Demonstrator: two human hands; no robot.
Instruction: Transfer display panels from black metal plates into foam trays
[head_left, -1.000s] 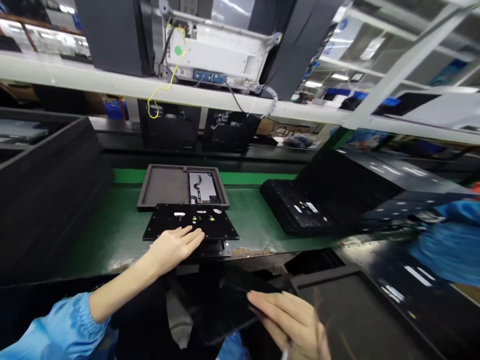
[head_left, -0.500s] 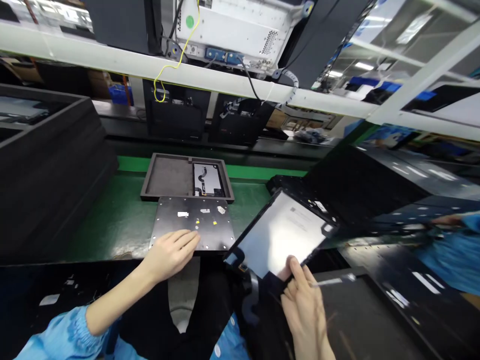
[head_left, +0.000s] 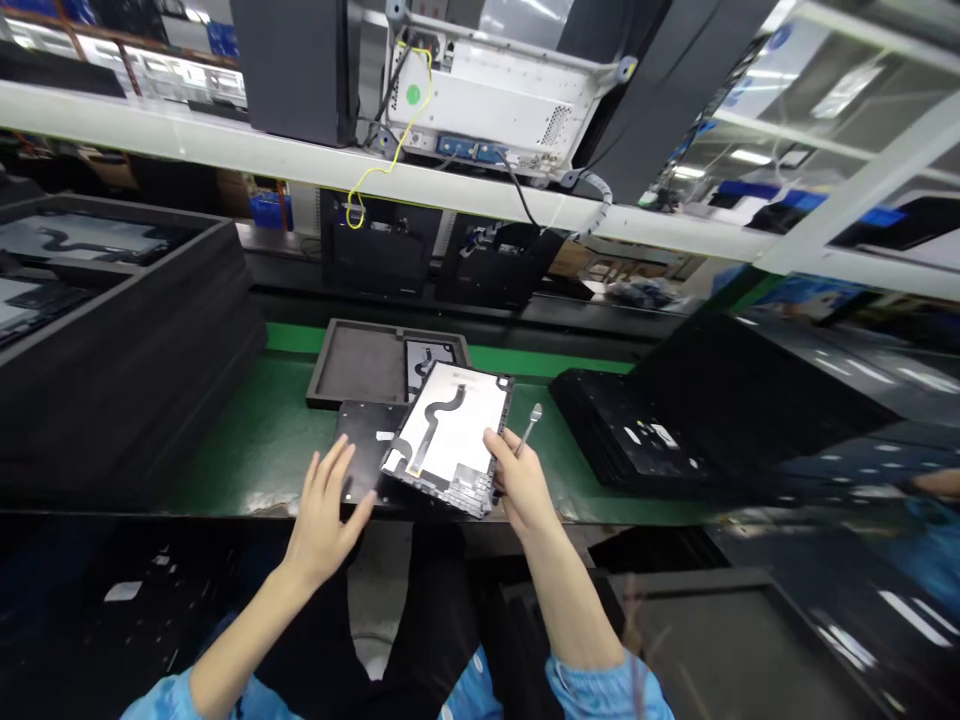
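My right hand (head_left: 523,485) grips the right edge of a flat display panel (head_left: 480,410). The panel's silvery back faces up, with a dark curved ribbon cable (head_left: 433,425) on it. A thin metal tool with a rounded tip (head_left: 534,415) sticks up from the same hand. Tilted, the panel hangs over a black metal plate (head_left: 360,430) and hides much of it. My left hand (head_left: 324,515) is open with fingers spread, empty, near the plate's left front corner and apart from the panel. Behind, a grey foam tray (head_left: 352,365) holds another panel (head_left: 420,362), partly covered.
A tall black foam box (head_left: 150,370) with more panels stands at left. Stacked black plates (head_left: 637,430) lie at right on the green bench (head_left: 240,430). A white shelf beam (head_left: 285,155) crosses above; a yellow wire (head_left: 382,170) dangles there. A co-worker's blue sleeve (head_left: 930,550) shows at far right.
My right hand has brought the panel up and left from the right side to above the black plate; its ribbon cable now lies across its back. My left hand has lifted off the plate, fingers spread.
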